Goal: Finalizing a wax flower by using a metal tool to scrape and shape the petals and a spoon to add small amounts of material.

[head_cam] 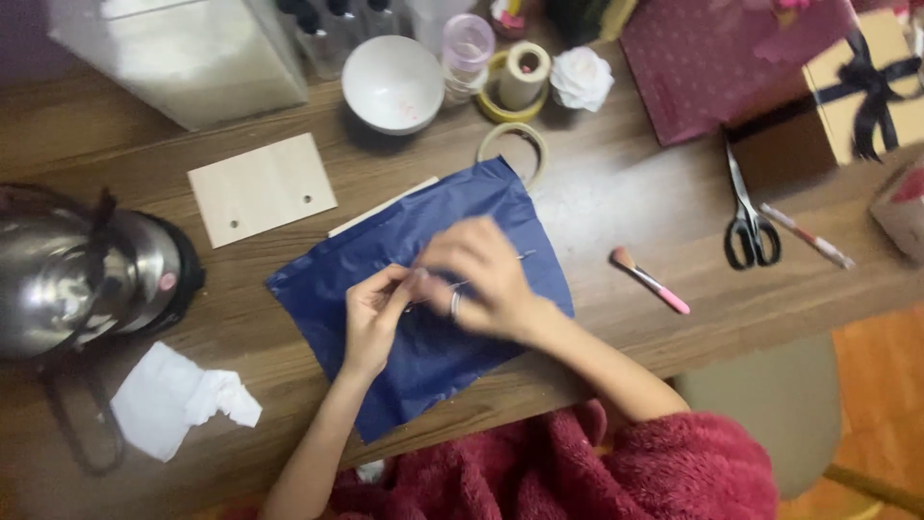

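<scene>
Hands: both rest over the blue sheet (433, 327), close together in the middle of the table (616, 183).
Left hand (373, 313): fingers pinched shut on one end of a thin pin (462, 282), which looks like metal.
Right hand (481, 279): blurry, with a ring on one finger. Fingers are curled over the pin, but I cannot tell if they grip it.
Pin: long, thin and straight, lying across the top of the sheet, between the two hands.
Blue sheet: thin, smooth and dark, with four uneven sides. Its near corner reaches the table edge.
Wood board (262, 188): flat, pale, with two small holes. It lies apart from the sheet, up and to the left.
Tape rings (515, 144): round, just past the far corner of the sheet.
Bowl (393, 84): white, round and smooth.
Kettle (82, 274): shiny metal, at the left edge.
White paper (178, 397): torn and crumpled, near the kettle.
Brush (652, 281): small, with a pink handle, to the right of the sheet.
Scissors (749, 217): black handles, further right.
Open room: bare wood between sheet and brush, and between sheet and kettle.
</scene>
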